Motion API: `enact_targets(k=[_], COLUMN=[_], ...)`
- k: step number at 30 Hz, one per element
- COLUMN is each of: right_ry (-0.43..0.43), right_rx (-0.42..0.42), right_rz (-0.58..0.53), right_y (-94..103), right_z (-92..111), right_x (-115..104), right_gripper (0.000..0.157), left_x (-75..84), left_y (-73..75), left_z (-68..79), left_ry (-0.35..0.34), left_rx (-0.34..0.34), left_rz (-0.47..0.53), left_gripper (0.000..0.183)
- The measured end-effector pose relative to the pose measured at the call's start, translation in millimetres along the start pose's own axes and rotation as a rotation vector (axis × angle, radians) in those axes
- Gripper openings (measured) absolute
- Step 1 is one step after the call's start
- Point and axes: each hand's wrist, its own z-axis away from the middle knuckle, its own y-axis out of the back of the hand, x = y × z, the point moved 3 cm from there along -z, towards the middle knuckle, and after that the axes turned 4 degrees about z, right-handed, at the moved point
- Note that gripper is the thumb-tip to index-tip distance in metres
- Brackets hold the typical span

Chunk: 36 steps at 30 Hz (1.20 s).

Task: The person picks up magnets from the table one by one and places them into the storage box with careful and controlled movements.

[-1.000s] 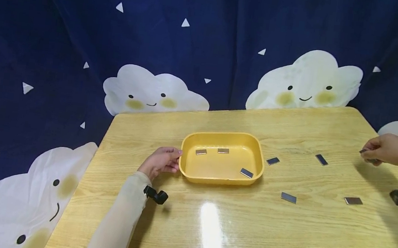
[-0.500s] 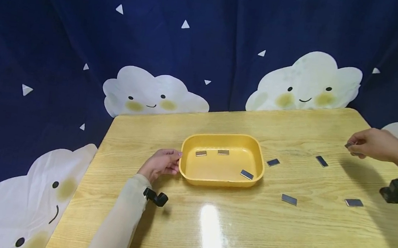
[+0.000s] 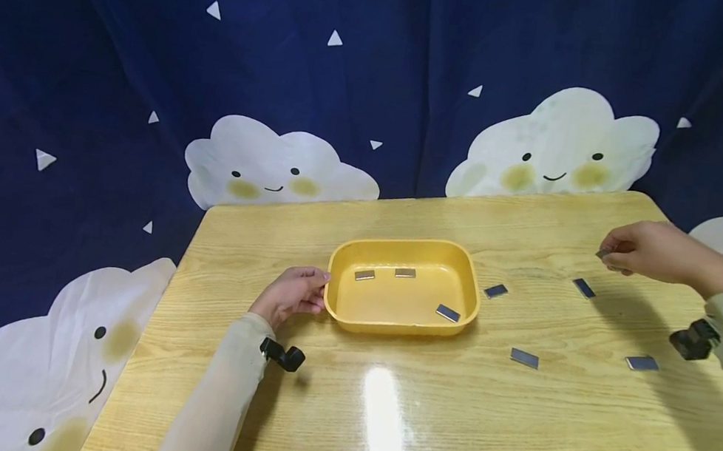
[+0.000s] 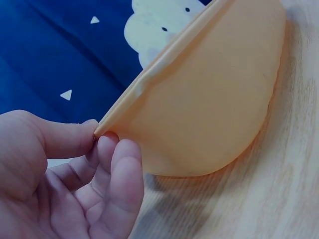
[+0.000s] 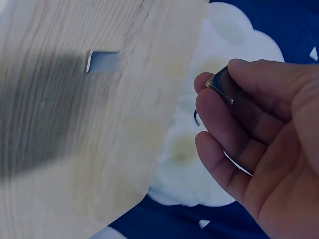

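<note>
A yellow plastic tray (image 3: 390, 327) stands on the wooden table, with 3 small flat metal blocks on its floor, one of them a dark block (image 3: 448, 313) near the front right corner. My left hand (image 3: 292, 295) pinches the tray's left rim between thumb and fingers; the left wrist view shows the thumb on top of the rim (image 4: 144, 82). Raised over the right part of the table, my right hand (image 3: 649, 251) pinches a small shiny metal block (image 5: 224, 83) between thumb and fingertips. Below it lies another metal block (image 3: 584, 288).
More metal blocks lie right of the tray: one block (image 3: 495, 291) close by its side, another block (image 3: 524, 358) nearer the front, and a further block (image 3: 642, 363) at the right. A dark blue curtain (image 3: 324, 87) with clouds hangs behind the wooden table (image 3: 478, 432).
My right hand has moved left across the table with the metal block, from near the right edge toward the tray. My left hand stays at the tray's rim.
</note>
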Motion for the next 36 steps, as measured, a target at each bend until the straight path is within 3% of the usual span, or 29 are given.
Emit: enact_targets(k=[15,23,36], right_ry=[0.188,0.277,0.521], right_rx=[0.052,0.031,0.228], right_rz=[0.075,0.048,0.16], right_y=[11.8,12.1,5.1], right_z=[-4,-6,-7], right_x=[-58,-79,-125], right_gripper=[0.009,0.009,0.013], left_x=[1.9,1.7,-1.2], left_y=[-0.8,-0.7,-0.6], left_z=[-1.3,-1.5,-0.3], left_ry=[-0.011,-0.01,-0.014], left_rx=[-0.008,-0.013,-0.013], left_rz=[0.011,0.009,0.012], left_gripper=[0.028,0.027,0.026])
